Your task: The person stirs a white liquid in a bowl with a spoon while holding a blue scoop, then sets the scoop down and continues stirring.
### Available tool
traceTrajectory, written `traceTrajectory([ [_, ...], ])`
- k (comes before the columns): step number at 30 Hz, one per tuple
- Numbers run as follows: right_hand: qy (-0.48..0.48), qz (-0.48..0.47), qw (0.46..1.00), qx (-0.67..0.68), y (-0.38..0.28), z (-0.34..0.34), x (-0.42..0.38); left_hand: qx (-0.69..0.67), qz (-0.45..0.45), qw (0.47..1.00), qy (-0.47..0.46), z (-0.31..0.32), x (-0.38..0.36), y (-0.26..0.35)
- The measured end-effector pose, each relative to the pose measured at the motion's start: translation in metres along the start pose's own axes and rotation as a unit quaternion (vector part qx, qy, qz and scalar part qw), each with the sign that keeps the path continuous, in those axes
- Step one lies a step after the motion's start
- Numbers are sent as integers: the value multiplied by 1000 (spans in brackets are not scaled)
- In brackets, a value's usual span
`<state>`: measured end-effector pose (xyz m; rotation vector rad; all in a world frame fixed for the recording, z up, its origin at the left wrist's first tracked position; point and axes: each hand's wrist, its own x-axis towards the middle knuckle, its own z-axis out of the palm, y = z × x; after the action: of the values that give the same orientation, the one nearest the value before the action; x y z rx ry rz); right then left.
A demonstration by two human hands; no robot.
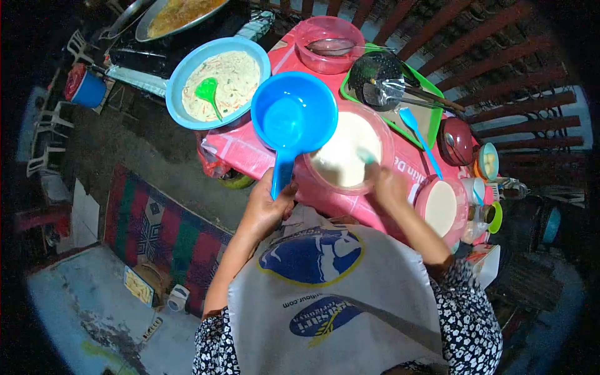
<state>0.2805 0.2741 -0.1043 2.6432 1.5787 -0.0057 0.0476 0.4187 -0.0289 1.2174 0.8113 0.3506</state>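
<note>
My left hand is wrapped round the handle of a blue water dipper. The dipper's bowl faces up, and nothing shows inside it. To its right, my right hand is closed on a pale green utensil, possibly a spoon, whose end is in the creamy white batter of a clear pinkish bowl. The utensil is blurred and partly covered by my fingers. Behind the dipper on the left, a light blue basin contains batter with shredded vegetables and a green spoon.
A pink-covered table carries a pink tub, a green tray with skimmers, a blue spatula, and a container of white batter. A pan of frying food sits on the stove at back left.
</note>
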Motion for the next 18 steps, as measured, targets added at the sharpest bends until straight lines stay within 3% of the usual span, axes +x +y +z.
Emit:
traceTrajectory([
  [3,-29,-29,996,84,-12,-27,-7,3,-3,1000,-10,-5,2,4],
  [6,142,-1,989,37,-3,-24,25,5,-12,1000,-19,-9,9,9],
  [8,144,32,989,21,9,13,28,2,-8,1000,-27,-12,9,8],
  [10,48,84,995,-12,-6,24,-3,13,-22,999,-30,-17,15,8],
  [11,-16,78,995,51,-17,2,-11,12,-23,999,-32,-18,16,9],
  [14,6,63,992,113,-28,-39,-12,36,8,999,-39,-22,21,10],
  [15,55,79,990,105,-25,-33,-2,50,14,997,-49,-25,23,10],
  [18,84,130,985,72,-8,-9,22,48,4,997,-56,-27,23,9],
])
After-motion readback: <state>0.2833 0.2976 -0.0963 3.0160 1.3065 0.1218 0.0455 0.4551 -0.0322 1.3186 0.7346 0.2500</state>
